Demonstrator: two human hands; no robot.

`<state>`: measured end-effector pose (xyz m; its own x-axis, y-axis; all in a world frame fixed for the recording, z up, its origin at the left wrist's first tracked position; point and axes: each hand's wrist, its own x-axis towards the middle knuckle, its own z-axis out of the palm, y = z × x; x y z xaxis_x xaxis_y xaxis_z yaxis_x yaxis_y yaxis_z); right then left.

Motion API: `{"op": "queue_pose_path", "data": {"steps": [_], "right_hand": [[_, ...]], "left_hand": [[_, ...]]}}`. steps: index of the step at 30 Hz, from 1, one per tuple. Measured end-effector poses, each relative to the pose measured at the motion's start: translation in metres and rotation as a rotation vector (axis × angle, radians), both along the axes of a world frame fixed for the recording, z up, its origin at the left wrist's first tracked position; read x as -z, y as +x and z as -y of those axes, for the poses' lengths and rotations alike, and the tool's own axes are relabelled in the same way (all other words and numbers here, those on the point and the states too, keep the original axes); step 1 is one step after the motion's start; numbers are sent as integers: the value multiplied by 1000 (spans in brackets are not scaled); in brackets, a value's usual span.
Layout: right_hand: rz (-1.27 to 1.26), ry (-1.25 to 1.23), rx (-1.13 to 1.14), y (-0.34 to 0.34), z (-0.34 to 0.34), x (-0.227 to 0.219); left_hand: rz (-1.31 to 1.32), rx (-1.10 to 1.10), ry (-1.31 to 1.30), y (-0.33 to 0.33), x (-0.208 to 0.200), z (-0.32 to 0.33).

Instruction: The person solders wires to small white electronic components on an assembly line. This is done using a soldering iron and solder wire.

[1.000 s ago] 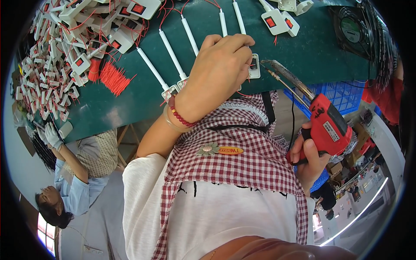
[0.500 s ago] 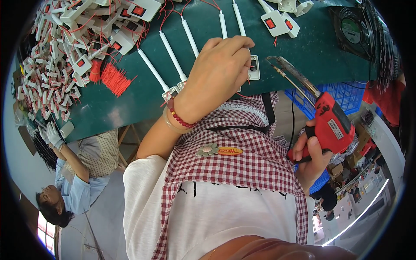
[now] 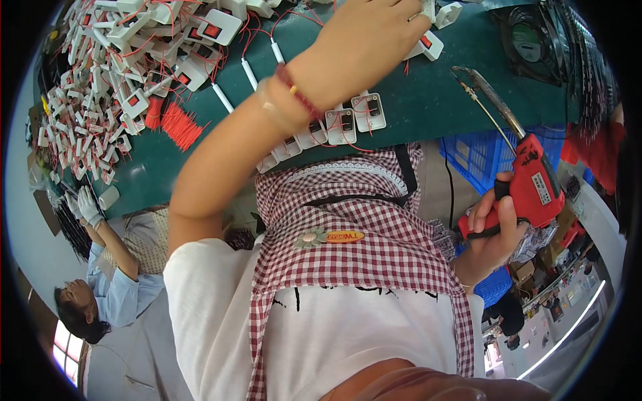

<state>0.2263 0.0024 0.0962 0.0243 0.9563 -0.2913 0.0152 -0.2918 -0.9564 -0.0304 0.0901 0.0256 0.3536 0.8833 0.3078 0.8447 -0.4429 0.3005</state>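
- Our R hand, 3 o'clock, is curled round the red gun-shaped tool, prob. so its long metal tip aims away from us.
- Our L hand, 12–1 o'clock, reaches far, back up, near a white switch box; can't tell if it's got smth.
- Open white boxes: row, 12 o'clock, insides up, prob. for easy reach.
- Big pile: 10 o'clock.

Left hand now at the far switches
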Motion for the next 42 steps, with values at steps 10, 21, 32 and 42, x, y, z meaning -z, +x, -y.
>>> {"op": "queue_pose_path", "data": {"steps": [10, 21, 32, 42], "right_hand": [[-76, -38, 70, 20, -3, 8], [-129, 6, 1, 27, -1, 15], [-168, -7, 29, 29, -3, 16], [-29, -114, -128, 5, -4, 13]], "left_hand": [[119, 10, -251, -7, 22, 44], [-70, 215, -80, 44, 20, 34], [913, -373, -668, 21, 15, 52], [417, -401, -226, 22, 30, 58]]}}
